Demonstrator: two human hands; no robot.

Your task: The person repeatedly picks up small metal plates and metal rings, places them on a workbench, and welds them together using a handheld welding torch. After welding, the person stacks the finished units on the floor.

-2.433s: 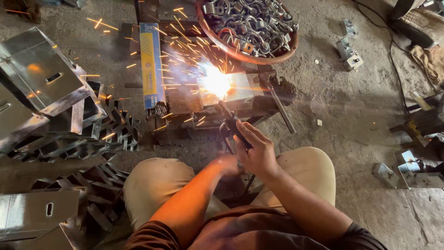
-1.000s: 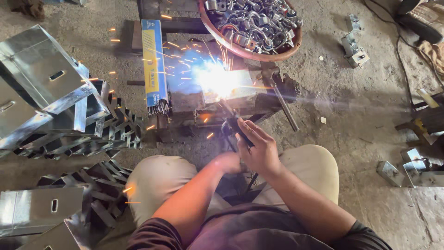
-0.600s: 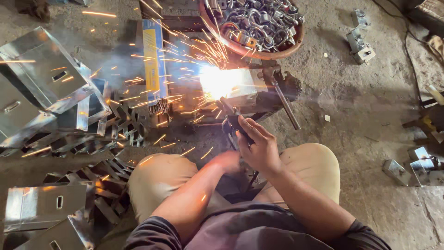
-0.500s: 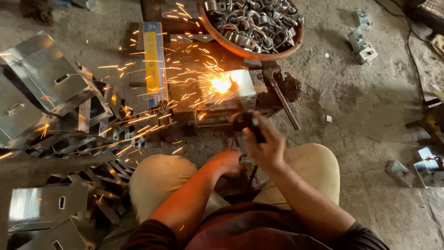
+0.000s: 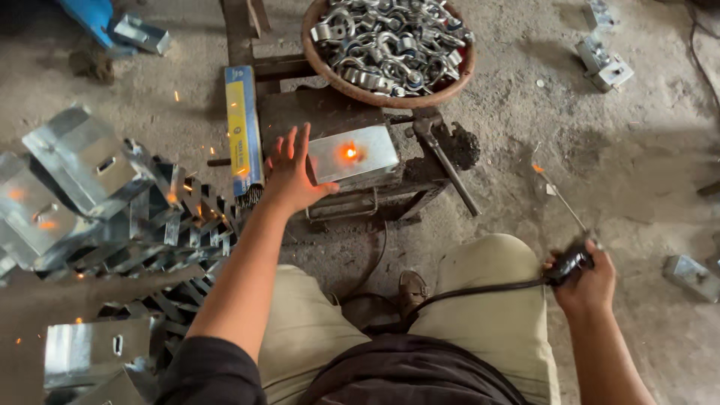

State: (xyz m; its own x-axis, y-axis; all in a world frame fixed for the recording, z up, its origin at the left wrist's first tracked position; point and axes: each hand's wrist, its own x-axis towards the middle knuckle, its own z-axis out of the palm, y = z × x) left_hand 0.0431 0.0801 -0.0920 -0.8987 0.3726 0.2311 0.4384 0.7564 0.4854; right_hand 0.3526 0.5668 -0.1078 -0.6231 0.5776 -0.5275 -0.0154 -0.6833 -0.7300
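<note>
A hand is reaching for a hot metal box.

The left hand [image 5: 291, 171] is spreading beside the glowing metal box [image 5: 352, 153]. The right hand [image 5: 587, 276] is gripping a welding holder [image 5: 570, 262] off to the side.

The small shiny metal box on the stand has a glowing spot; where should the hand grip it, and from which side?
Probably grip the metal box by its left end, coming from the left, where the left hand is. The orange weld spot glows near the top's middle, so that end lies farthest from it.

Dusty grey concrete floor [image 5: 637, 172] under even daylight. Stacked galvanised steel brackets [image 5: 82, 187] lie at left. Small metal blocks [image 5: 604, 64] lie at upper right.
</note>
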